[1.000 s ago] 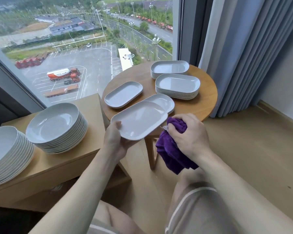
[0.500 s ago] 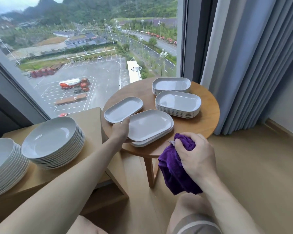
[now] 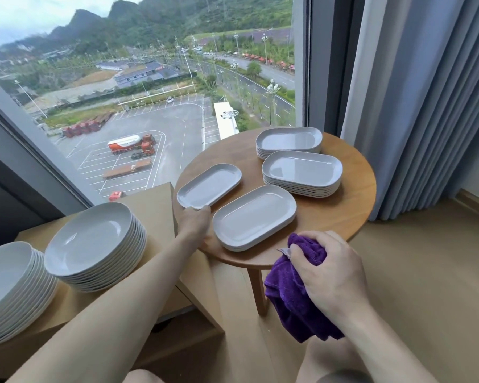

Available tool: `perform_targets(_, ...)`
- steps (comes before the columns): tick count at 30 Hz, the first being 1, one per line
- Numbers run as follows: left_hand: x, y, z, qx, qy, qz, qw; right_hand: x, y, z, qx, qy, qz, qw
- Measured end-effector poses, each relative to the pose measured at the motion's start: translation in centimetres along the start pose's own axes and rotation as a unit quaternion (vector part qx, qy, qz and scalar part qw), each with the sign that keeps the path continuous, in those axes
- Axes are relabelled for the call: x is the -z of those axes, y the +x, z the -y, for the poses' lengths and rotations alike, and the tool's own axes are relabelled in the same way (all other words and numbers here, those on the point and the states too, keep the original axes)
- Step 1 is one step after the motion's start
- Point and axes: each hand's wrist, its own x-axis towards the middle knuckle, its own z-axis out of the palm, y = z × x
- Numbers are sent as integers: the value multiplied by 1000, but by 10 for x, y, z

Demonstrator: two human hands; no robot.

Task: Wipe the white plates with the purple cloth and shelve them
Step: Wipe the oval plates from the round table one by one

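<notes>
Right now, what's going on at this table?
A person is partway through wiping plates at a round wooden table by the window. The right hand holds a bunched purple cloth off the table's near edge. The left hand reaches to the near end of a single oblong plate; its fingertips touch the rim, with no clear grip yet. A short stack of oblong plates lies beside it, with two taller stacks behind. Round plates are stacked on the side cabinet.

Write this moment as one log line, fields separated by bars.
left hand: touches single oblong plate | right hand: holds purple cloth | round table: three plate stacks
</notes>
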Motion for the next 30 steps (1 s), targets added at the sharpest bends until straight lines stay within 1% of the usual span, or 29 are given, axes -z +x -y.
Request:
perform_targets(1, 2, 5, 2, 30, -31, -12, 999, -1, 0, 0, 0, 0, 2, 1000)
perform_targets(3, 5, 17, 8, 78, -56, -24, 995, -3, 0, 0, 3, 0, 1, 1000)
perform_targets(7, 7, 41, 11, 86, -33, -41, 995, -7, -1, -3, 3, 4, 1, 1000)
perform_targets(12, 7, 55, 5, 127, -57, -12, 990, -6, -3, -1, -3, 5, 13, 1000)
perform_targets(15, 6, 57, 4, 145, -83, -12, 986, -7, -4, 0, -9, 0, 15, 1000)
perform_targets(19, 3, 57, 7, 143, -136, -25, 980, -9, -5, -2, -4, -8, 13, 1000)
perform_targets(22, 3, 50, 5, 137, -203, -35, 969, -8, -5, -1, 1, -18, 19, 1000)
perform_targets(27, 11, 39, -5, 103, -323, -70, 938, -8, -5, 1, -2, -21, 27, 999)
perform_targets(30, 22, 33, -13, 94, -407, -72, 906, -9, -5, 3, 1, -31, 33, 999)
